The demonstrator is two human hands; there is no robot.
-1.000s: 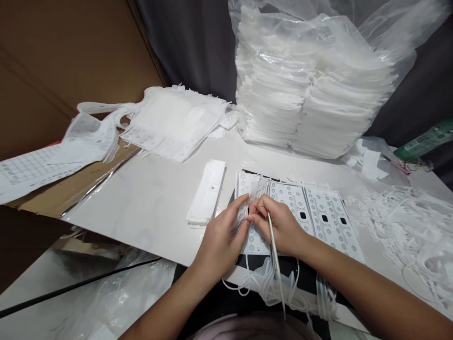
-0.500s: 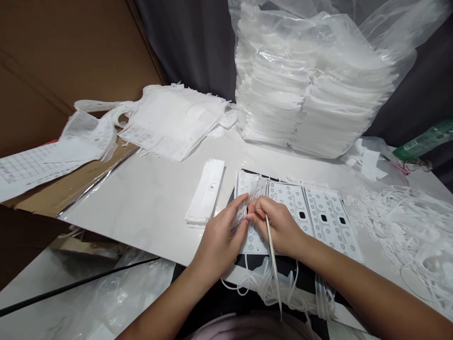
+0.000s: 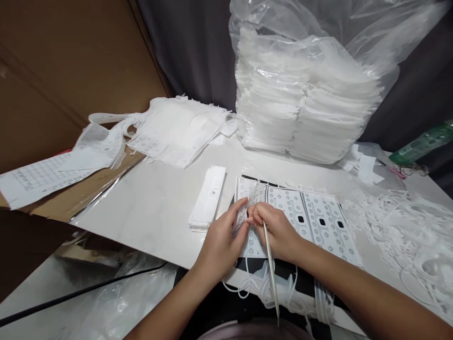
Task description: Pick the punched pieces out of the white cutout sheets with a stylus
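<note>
A white rubber keypad sheet with rows of round bumps lies flat on the table in front of me. My left hand pinches the lifted left strip of that sheet between thumb and fingers. My right hand meets it at the same strip, fingers pressed together. The right hand also grips a thin white rod that points back toward my body.
A small stack of narrow white strips lies left of the sheet. Behind stand a plastic bag of stacked white sheets and a loose pile of sheets. Tangled white trimmings cover the right side. Brown cardboard rises at left.
Both hands have stayed on the sheet's left strip with only slight finger movement. The view has shifted a little, so everything sits slightly lower and to the right.
</note>
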